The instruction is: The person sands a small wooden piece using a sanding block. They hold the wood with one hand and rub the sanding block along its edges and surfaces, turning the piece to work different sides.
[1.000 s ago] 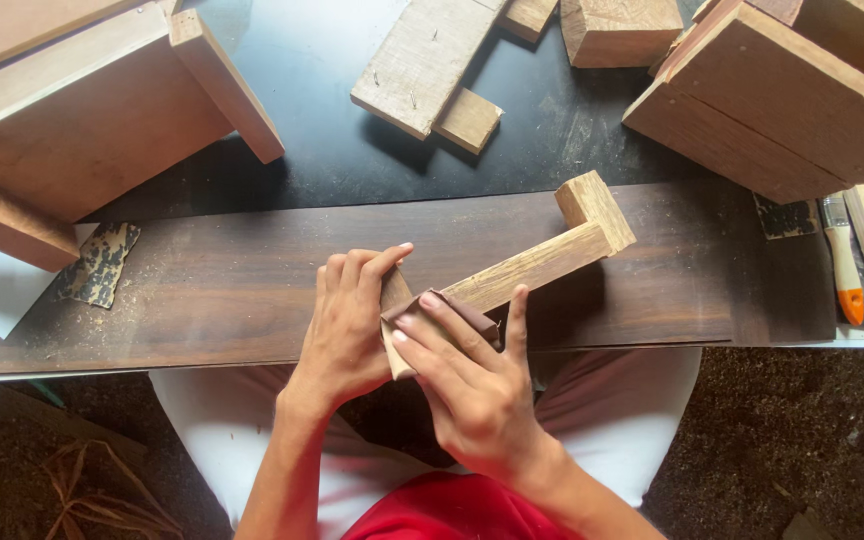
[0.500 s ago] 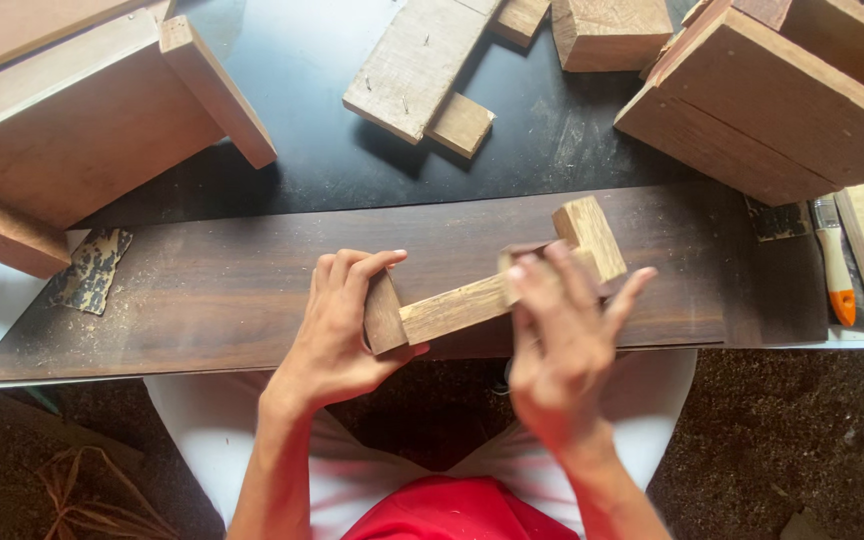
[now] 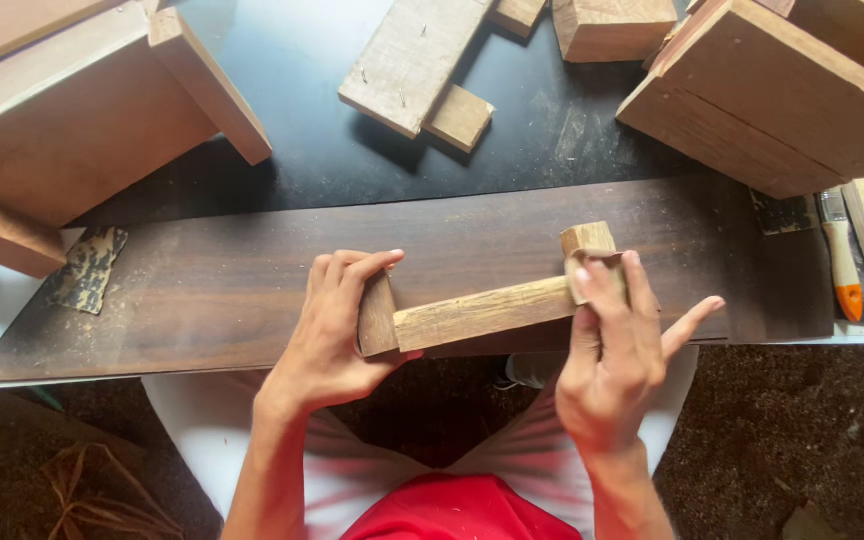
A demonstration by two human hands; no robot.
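On a dark wooden plank laid across a black table, a small H-shaped wooden frame lies flat. The left hand clamps its fingers around the frame's left end block; the right hand presses a scrap of sandpaper against the right end block, fingers together, little finger splayed.

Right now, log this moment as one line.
left hand: grips wooden piece end | right hand: sandpaper on other end | surface: dark plank

wooden piece | pale bar, block at each end | flat, slightly tilted | on dark plank
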